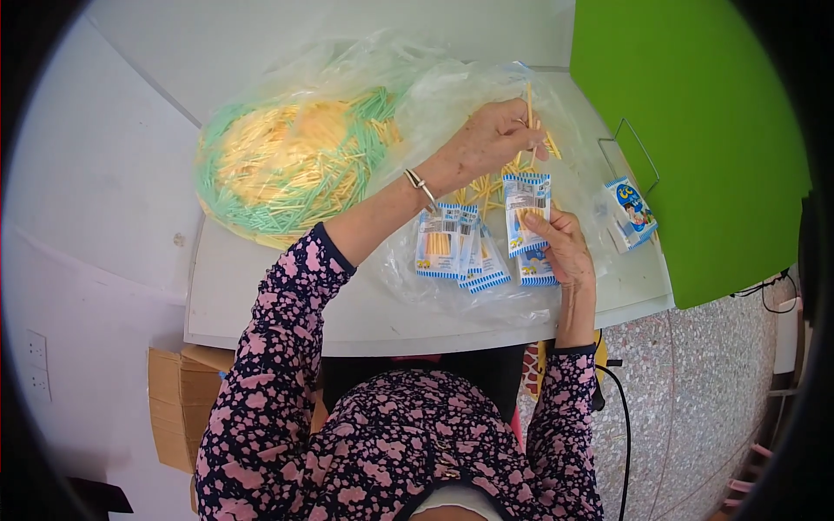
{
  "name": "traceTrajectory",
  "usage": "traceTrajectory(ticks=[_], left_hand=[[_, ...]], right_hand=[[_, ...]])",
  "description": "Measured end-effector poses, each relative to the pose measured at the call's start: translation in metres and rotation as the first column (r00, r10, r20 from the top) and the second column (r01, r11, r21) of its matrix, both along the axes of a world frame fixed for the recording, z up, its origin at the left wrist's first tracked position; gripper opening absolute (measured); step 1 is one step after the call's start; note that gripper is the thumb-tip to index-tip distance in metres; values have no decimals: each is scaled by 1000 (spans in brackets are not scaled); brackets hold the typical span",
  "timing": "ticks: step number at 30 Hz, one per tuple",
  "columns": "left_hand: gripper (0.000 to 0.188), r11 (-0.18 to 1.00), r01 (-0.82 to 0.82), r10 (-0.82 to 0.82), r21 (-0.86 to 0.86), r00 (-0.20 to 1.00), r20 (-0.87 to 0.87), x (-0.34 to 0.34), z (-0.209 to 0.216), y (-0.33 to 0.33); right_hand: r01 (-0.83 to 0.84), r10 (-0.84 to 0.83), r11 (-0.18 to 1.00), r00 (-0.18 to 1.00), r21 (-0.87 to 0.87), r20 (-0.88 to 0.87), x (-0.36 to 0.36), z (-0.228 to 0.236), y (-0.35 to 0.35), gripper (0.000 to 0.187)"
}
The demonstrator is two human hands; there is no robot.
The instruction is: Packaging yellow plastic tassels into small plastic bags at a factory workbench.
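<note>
Right of the frame's centre, the right hand (568,247) pinches a packet (526,201), seemingly to steady it, while the left hand (497,136) above grips thin sticks (530,102).

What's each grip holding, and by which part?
Left grip: at least one thin yellow stick, pinched; exact spot hidden. Right grip: blue-and-white packet, by its right side, thumb across the front.
</note>
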State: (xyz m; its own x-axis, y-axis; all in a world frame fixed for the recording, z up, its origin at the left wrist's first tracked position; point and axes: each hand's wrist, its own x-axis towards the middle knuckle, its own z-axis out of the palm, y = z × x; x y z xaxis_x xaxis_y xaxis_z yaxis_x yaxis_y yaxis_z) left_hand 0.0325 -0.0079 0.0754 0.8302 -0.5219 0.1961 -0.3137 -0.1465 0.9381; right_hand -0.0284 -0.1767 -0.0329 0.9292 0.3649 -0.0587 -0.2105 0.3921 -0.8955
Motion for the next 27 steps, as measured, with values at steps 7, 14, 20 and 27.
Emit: traceTrajectory(ticks=[7,14,20,27], left_hand=[[16,994,0,-22,-105,980,-199,-15,-14,5],[22,992,92,-116,-90,942,-314,-22,-18,4],[29,1000,4,0,31,993,-119,-16,-19,4],[38,916,119,-177,384,977,118,-14,-20,0]], right_hand=[[25,-25,998,1000,52,0,0,2,5,25],[24,-25,999,999,42,22,0,-6,1,24],[40,-43,998,996,41,80,1,-4,6,26],[3,-6,998,999,67,53,1,-3,4,26]])
